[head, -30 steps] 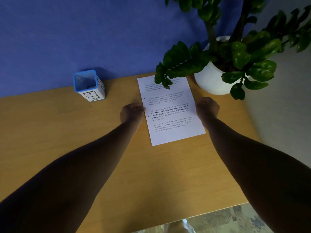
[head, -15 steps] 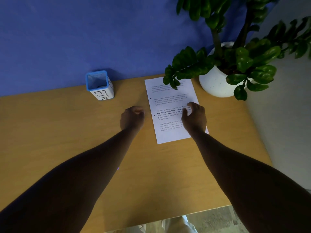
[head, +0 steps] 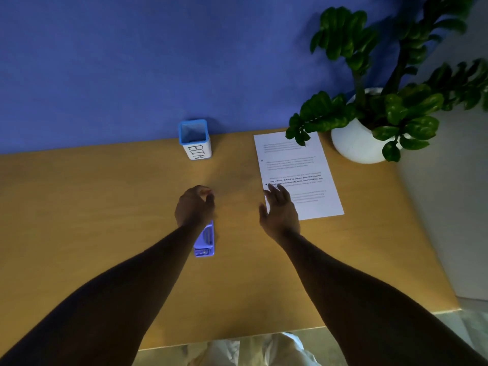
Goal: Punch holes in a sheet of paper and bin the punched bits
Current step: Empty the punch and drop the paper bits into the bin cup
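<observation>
White sheet (head: 298, 165), already punched, lies on the table (head: 105, 207). Left grip (head: 195, 207) has left it, fingers curled, contents indeterminate. Right grip (head: 280, 211), open, now overlies its left edge. Transfer to the bin (head: 195, 140) remains.

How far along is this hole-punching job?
Done: the sheet of paper shows two dark dots like punched holes at its left margin, and the blue hole punch lies on the desk. In hand: the left grip is pinched, near the bin; any bits are too small to see. Left: dropping them in the bin.
</observation>
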### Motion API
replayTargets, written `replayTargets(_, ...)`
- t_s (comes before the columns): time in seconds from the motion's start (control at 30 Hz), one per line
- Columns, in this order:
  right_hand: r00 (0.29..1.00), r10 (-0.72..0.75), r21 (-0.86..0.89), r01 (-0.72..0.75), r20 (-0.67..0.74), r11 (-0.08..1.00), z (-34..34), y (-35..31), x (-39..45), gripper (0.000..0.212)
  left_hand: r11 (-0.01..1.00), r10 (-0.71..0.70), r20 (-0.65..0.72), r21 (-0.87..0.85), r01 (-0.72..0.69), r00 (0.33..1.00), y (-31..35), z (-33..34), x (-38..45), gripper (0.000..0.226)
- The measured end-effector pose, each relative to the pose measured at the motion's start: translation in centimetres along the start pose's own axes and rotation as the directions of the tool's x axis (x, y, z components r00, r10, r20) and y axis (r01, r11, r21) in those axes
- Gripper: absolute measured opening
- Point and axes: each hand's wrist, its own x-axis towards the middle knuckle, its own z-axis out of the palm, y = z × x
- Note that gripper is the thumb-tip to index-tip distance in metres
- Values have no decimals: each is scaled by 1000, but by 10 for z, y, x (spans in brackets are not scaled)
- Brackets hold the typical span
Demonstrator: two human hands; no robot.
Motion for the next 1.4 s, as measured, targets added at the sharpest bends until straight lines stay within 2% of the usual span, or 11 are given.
replayTargets(0.2, 996, -68, -27, 69, 60, 997, 25, -25, -24, 47, 995, -101, 11, 19, 101, 995, -34, -12, -15, 23)
replayTargets(0.5, 992, -86, -83, 94, 97, 992, 63, -41, -49, 49, 975, -223, 43, -5, 224, 974, -71, -9, -39, 33)
replayTargets(0.77, 989, -79, -156, 98, 128, 983, 90, -37, -60, 59, 991, -133, -10, -12, 133, 991, -88, 4, -53, 48)
replayTargets(1.0, 993, -65, -216, 86, 103, 973, 100, -37, -63, 60, 991, -126, -51, -61, 122, 991, -90, 14, -61, 37)
replayTargets(1.4, 992, -43, -246, 70, 116, 967, 100, -38, -62, 61, 980, -176, -93, -109, 165, 980, -79, 9, -63, 35)
